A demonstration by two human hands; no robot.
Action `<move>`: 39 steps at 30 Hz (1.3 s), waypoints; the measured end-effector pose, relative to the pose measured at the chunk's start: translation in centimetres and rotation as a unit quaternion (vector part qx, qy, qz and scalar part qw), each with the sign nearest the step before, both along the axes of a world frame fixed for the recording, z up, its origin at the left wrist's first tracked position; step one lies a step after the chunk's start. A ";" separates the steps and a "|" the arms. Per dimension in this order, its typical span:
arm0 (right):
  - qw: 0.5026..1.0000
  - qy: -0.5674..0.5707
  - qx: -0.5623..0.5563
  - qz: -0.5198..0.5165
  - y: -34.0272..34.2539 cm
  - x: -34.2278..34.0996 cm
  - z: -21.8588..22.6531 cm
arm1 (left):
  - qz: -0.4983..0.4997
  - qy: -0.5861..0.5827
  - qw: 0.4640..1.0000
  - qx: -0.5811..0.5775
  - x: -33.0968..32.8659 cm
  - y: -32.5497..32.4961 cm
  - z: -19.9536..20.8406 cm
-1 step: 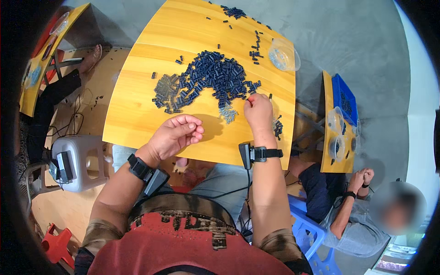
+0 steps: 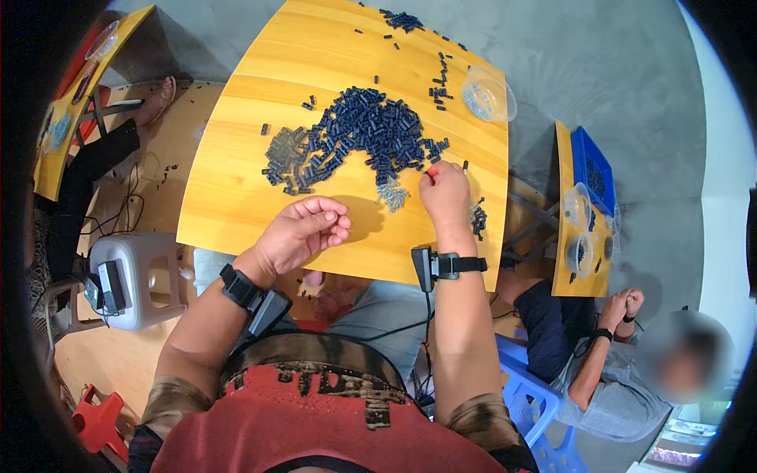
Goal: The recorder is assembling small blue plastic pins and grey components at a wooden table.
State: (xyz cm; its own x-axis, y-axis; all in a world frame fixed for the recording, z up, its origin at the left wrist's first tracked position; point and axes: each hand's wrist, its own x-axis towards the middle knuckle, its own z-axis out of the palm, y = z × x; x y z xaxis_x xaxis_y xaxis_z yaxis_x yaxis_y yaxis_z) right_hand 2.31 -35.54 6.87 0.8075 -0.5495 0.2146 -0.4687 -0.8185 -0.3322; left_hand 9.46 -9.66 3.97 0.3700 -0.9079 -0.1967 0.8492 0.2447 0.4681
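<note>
"Nothing has visibly moved since the earlier frame; both hands and the pieces lie as they did."

"How is the right hand (image 2: 448, 193)?"

"Thumb and forefinger are drawn together, just beside the near right edge of the pile of dark pieces (image 2: 371, 126). Something small and dark shows at the fingertips, but I cannot tell whether they pinch it."

"And the left hand (image 2: 307, 229)?"

"Half curled above the near side of the yellow table (image 2: 236, 189), thumb close to the fingers. Whether it holds something small, I cannot tell."

"Where's the pile?"

"Mid-table, beyond both hands, with small silver pieces (image 2: 392, 195) at its near edge. A clear bowl (image 2: 503, 106) stands at the table's far right."
</note>
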 end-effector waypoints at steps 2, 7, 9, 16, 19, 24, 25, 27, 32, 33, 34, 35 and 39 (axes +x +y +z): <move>1.000 0.003 0.003 -0.013 0.2 -0.7 0.1 | 0.000 -0.003 1.000 0.008 -0.1 -0.3 0.3; 0.945 -0.100 0.311 -0.027 3.8 -3.0 0.8 | 0.006 -0.026 0.999 0.040 -0.4 -0.2 0.5; 0.892 -0.148 0.426 -0.013 6.0 -4.2 0.9 | -0.010 -0.045 0.998 0.040 -0.6 -0.4 0.8; 0.813 -0.187 0.551 0.037 11.7 -6.0 2.1 | -0.016 -0.137 0.985 0.108 -2.2 -0.7 2.1; 0.834 -0.188 0.512 0.081 12.7 -6.5 2.2 | -0.020 -0.137 0.979 0.153 -3.1 -0.7 3.0; 0.855 -0.202 0.466 0.103 13.4 -6.8 2.6 | -0.002 -0.131 0.981 0.143 -3.8 -0.1 3.4; 0.857 -0.205 0.461 0.106 13.5 -7.0 2.7 | -0.002 -0.123 0.982 0.145 -4.0 0.0 3.7; 0.870 -0.205 0.435 0.109 13.6 -7.4 3.0 | -0.006 -0.110 0.984 0.141 -4.2 0.1 3.8; 0.909 -0.210 0.332 0.136 13.8 -8.0 3.8 | -0.022 -0.077 0.987 0.138 -4.7 0.2 3.9; 0.925 -0.205 0.282 0.151 13.7 -8.1 3.8 | -0.014 -0.096 0.985 0.143 -5.0 0.1 4.1; 0.938 -0.199 0.231 0.166 13.6 -8.2 3.7 | -0.005 -0.114 0.982 0.149 -5.3 0.1 4.2; 0.938 -0.200 0.232 0.164 13.7 -8.4 3.8 | -0.007 -0.115 0.982 0.149 -5.5 0.0 4.2; 0.937 -0.184 0.258 0.146 14.0 -9.1 4.0 | -0.007 -0.148 0.972 0.182 -6.0 0.0 3.7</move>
State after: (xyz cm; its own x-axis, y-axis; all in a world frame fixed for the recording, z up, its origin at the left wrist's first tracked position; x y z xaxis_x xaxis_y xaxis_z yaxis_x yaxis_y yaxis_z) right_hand -6.84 -21.53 10.86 0.8634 -0.4230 0.2750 -0.0251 -0.5804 -0.8139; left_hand 3.49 -9.66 7.68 0.4478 -0.8031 -0.3930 0.6666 0.0070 0.7454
